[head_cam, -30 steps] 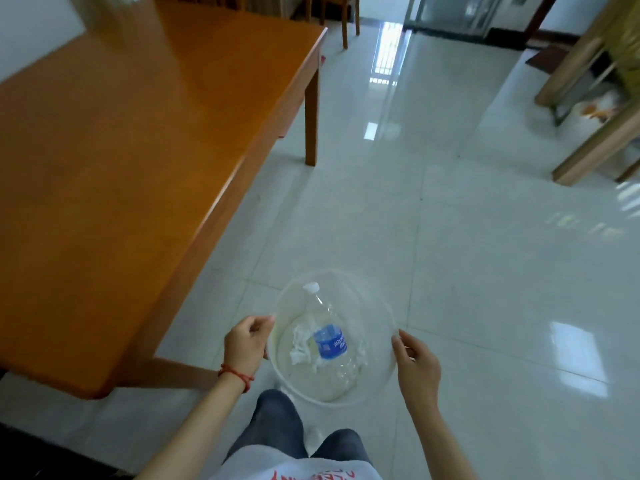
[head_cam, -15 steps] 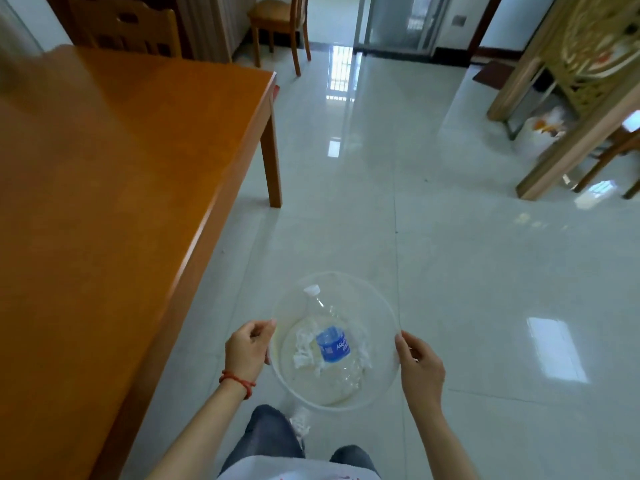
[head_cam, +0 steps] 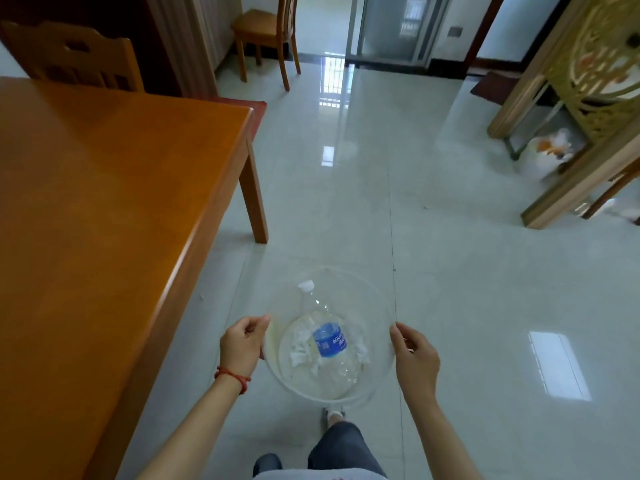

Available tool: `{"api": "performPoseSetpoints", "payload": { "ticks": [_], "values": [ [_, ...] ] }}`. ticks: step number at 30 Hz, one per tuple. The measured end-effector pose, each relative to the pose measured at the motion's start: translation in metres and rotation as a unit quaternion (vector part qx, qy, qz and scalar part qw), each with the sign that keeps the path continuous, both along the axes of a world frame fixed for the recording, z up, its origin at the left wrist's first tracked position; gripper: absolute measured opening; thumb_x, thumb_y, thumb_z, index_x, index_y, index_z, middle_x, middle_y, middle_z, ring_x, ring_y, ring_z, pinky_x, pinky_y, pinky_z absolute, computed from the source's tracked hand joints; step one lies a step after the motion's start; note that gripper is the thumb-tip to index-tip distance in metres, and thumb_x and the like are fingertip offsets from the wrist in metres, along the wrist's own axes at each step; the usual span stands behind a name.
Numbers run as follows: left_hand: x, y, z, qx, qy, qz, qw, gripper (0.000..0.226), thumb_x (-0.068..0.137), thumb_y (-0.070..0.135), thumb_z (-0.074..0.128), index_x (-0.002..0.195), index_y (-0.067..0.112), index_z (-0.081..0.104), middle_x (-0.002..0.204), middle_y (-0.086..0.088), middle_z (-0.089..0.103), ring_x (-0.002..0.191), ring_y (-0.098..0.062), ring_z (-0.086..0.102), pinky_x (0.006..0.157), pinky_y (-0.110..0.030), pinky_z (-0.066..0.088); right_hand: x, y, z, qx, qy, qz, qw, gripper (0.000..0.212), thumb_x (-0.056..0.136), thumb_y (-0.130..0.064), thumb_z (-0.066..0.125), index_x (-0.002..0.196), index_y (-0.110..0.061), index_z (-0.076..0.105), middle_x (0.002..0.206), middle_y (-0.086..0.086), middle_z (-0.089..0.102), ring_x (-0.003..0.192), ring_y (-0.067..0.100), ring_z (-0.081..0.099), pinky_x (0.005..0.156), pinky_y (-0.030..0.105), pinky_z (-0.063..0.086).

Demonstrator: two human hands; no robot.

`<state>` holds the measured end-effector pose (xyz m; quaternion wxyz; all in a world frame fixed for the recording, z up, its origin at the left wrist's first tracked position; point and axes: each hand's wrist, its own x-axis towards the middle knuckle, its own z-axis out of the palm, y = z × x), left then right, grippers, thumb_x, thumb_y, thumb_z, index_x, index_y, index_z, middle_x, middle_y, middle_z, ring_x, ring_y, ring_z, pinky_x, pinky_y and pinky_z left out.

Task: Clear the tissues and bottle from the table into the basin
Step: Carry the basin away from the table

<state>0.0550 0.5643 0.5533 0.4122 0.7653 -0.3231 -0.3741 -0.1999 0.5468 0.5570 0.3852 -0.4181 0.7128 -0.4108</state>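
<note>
A clear plastic basin [head_cam: 375, 299] is carried in front of me above the tiled floor. My left hand [head_cam: 242, 344] grips its left rim and my right hand [head_cam: 414, 355] grips its right rim. Inside lies a clear bottle [head_cam: 327, 337] with a blue label and white cap, on its side with the cap pointing away. Crumpled white tissues [head_cam: 301, 348] lie under and beside it. The orange wooden table [head_cam: 104, 202] stands to my left with a bare top.
A wooden chair [head_cam: 76, 60] stands behind the table and another chair [head_cam: 266, 32] at the back. A wooden cabinet frame [head_cam: 588, 133] with a white bag [head_cam: 547, 154] under it stands at the right. Glossy tiled floor [head_cam: 433, 237] stretches ahead.
The view has tilted up and shifted, so the table slid left and more of the room shows. Both hands keep holding the basin in the same way.
</note>
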Motion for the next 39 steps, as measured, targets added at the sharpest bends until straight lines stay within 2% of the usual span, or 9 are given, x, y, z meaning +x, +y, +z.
{"api": "performPoseSetpoints", "payload": {
  "ticks": [3, 7, 18, 23, 25, 29, 32, 37, 39],
  "values": [
    [-0.003, -0.056, -0.001, -0.003, -0.002, 0.009, 1.0, 0.023, 0.083, 0.021, 0.06, 0.066, 0.005, 0.061, 0.057, -0.008, 0.06, 0.043, -0.011, 0.055, 0.038, -0.016, 0.047, -0.003, -0.063, -0.002, 0.0, 0.001, 0.018, 1.0, 0.022, 0.086, -0.018, 0.06, 0.105, -0.007, 0.066, 0.096, 0.004, 0.066, 0.081, 0.004, 0.059, 0.063, 0.0, 0.045],
    [-0.004, -0.124, 0.003, -0.005, 0.005, 0.025, 1.0, 0.022, 0.084, 0.021, 0.059, 0.068, 0.005, 0.062, 0.061, -0.009, 0.061, 0.053, -0.022, 0.057, 0.039, -0.017, 0.048, -0.002, -0.143, 0.007, -0.006, 0.004, 0.038, 0.999, 0.021, 0.086, -0.016, 0.06, 0.104, -0.007, 0.066, 0.096, 0.005, 0.066, 0.081, 0.004, 0.059, 0.063, -0.002, 0.042],
    [0.048, -0.29, -0.02, 0.037, 0.008, 0.027, 0.999, 0.021, 0.085, 0.026, 0.058, 0.08, 0.006, 0.064, 0.073, -0.01, 0.064, 0.067, -0.025, 0.061, 0.039, -0.014, 0.048, 0.048, -0.316, -0.018, 0.032, 0.01, 0.056, 0.998, 0.02, 0.087, -0.017, 0.059, 0.103, -0.008, 0.066, 0.099, 0.007, 0.067, 0.082, 0.005, 0.06, 0.065, -0.001, 0.043],
    [0.083, -0.369, -0.035, 0.066, 0.025, 0.02, 0.997, 0.02, 0.085, 0.027, 0.057, 0.083, 0.008, 0.063, 0.073, -0.007, 0.064, 0.067, -0.021, 0.061, 0.039, -0.012, 0.047, 0.085, -0.389, -0.034, 0.056, 0.01, 0.041, 0.998, 0.02, 0.087, -0.017, 0.059, 0.104, -0.009, 0.066, 0.102, 0.007, 0.067, 0.082, 0.003, 0.059, 0.065, 0.01, 0.043],
    [0.096, -0.397, -0.043, 0.076, 0.03, 0.027, 0.996, 0.019, 0.085, 0.027, 0.056, 0.083, 0.009, 0.063, 0.072, -0.006, 0.063, 0.066, -0.022, 0.061, 0.039, -0.011, 0.046, 0.099, -0.417, -0.043, 0.069, 0.01, 0.046, 0.996, 0.02, 0.087, -0.016, 0.058, 0.104, -0.01, 0.065, 0.102, 0.006, 0.066, 0.083, 0.003, 0.058, 0.064, 0.009, 0.045],
    [0.114, -0.439, -0.074, 0.104, 0.035, 0.03, 0.993, 0.02, 0.086, 0.026, 0.055, 0.087, 0.008, 0.064, 0.077, -0.009, 0.066, 0.07, -0.023, 0.063, 0.043, -0.014, 0.049, 0.119, -0.465, -0.073, 0.088, 0.011, 0.053, 0.995, 0.019, 0.087, -0.013, 0.059, 0.104, -0.009, 0.065, 0.099, 0.007, 0.065, 0.081, 0.004, 0.058, 0.063, -0.002, 0.042],
    [0.121, -0.462, -0.11, 0.126, 0.035, 0.042, 0.991, 0.016, 0.086, 0.022, 0.056, 0.089, 0.007, 0.064, 0.081, -0.012, 0.066, 0.073, -0.025, 0.063, 0.044, -0.016, 0.051, 0.128, -0.493, -0.107, 0.106, 0.008, 0.055, 0.993, 0.019, 0.086, -0.012, 0.059, 0.104, -0.008, 0.065, 0.098, 0.006, 0.064, 0.078, 0.003, 0.059, 0.063, -0.001, 0.042],
    [0.128, -0.494, -0.194, 0.147, 0.03, 0.087, 0.985, 0.015, 0.085, 0.015, 0.058, 0.09, 0.003, 0.065, 0.079, -0.013, 0.065, 0.068, -0.029, 0.06, 0.039, -0.012, 0.048, 0.139, -0.531, -0.195, 0.132, 0.006, 0.063, 0.989, 0.016, 0.086, -0.013, 0.059, 0.1, -0.013, 0.065, 0.097, 0.005, 0.064, 0.076, -0.014, 0.057, 0.063, 0.008, 0.045],
    [0.13, -0.502, -0.234, 0.162, 0.026, 0.099, 0.981, 0.02, 0.085, 0.015, 0.058, 0.095, -0.001, 0.066, 0.082, -0.014, 0.065, 0.068, -0.028, 0.059, 0.039, -0.011, 0.048, 0.144, -0.543, -0.235, 0.146, 0.007, 0.065, 0.987, 0.016, 0.085, -0.013, 0.059, 0.1, -0.014, 0.066, 0.097, 0.005, 0.065, 0.076, -0.014, 0.057, 0.063, 0.006, 0.045]
  ]
}}
